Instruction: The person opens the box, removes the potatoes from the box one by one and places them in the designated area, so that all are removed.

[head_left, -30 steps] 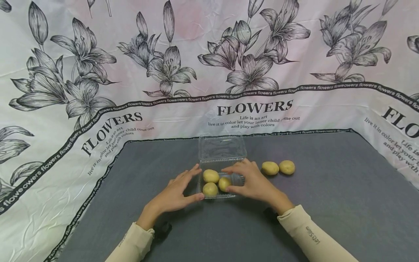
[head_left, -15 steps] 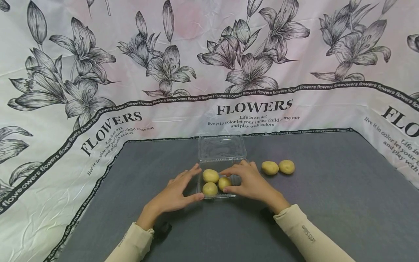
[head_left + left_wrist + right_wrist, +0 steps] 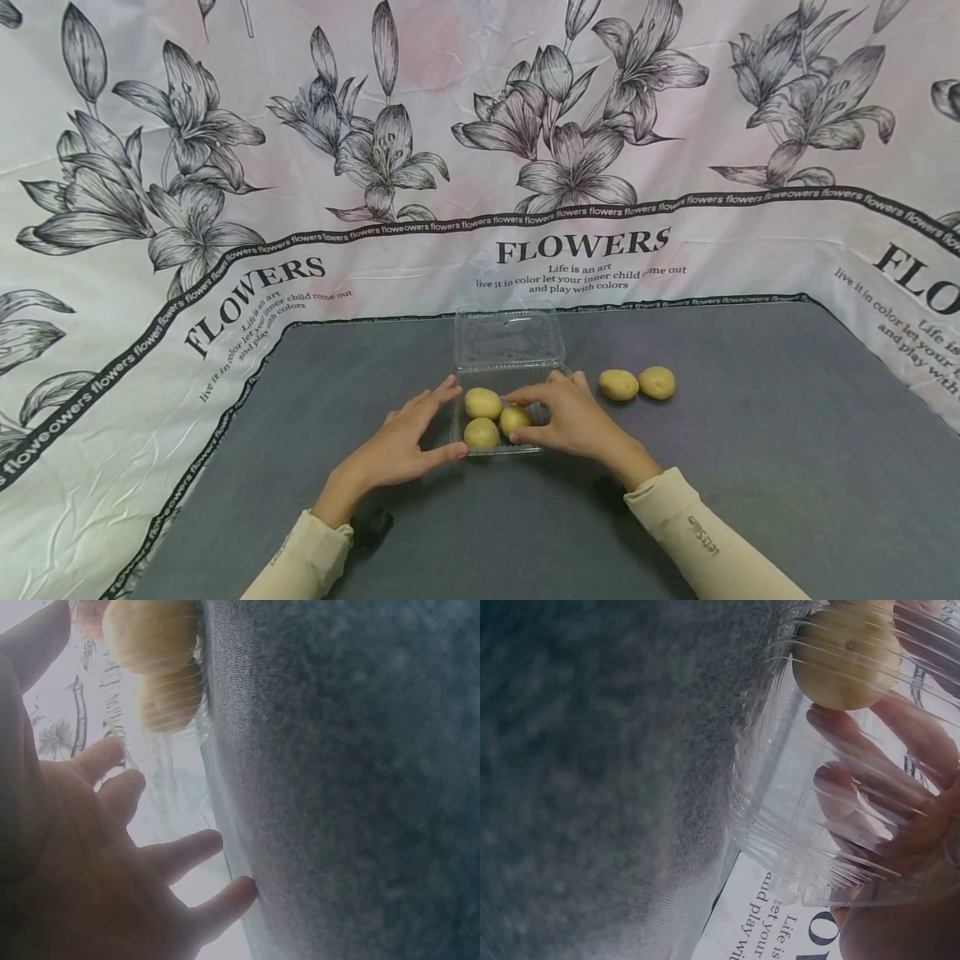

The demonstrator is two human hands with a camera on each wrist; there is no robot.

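Note:
An open clear plastic clamshell box (image 3: 551, 367) stands on the grey tabletop in the head view, its lid (image 3: 510, 340) tipped back. Inside are three yellow potatoes: a rear-left potato (image 3: 483, 403), a front-left potato (image 3: 482, 434) and a right-hand potato (image 3: 514, 422). My right hand (image 3: 577, 418) reaches into the box and pinches the right-hand potato between thumb and fingers; the right wrist view shows this potato (image 3: 846, 660) through the ribbed wall. Along the box's left side, my left hand (image 3: 401, 443) has its fingers spread, thumb near the front corner.
Two more potatoes lie side by side right of the box, a nearer-in potato (image 3: 618, 385) and an outer potato (image 3: 657, 383). Behind the table (image 3: 750, 467) hangs a white cloth (image 3: 420, 283) printed with flowers and lettering.
My right hand has shifted slightly left and toward me, with thumb and fingers at the right-hand potato throughout. The left hand stays in place.

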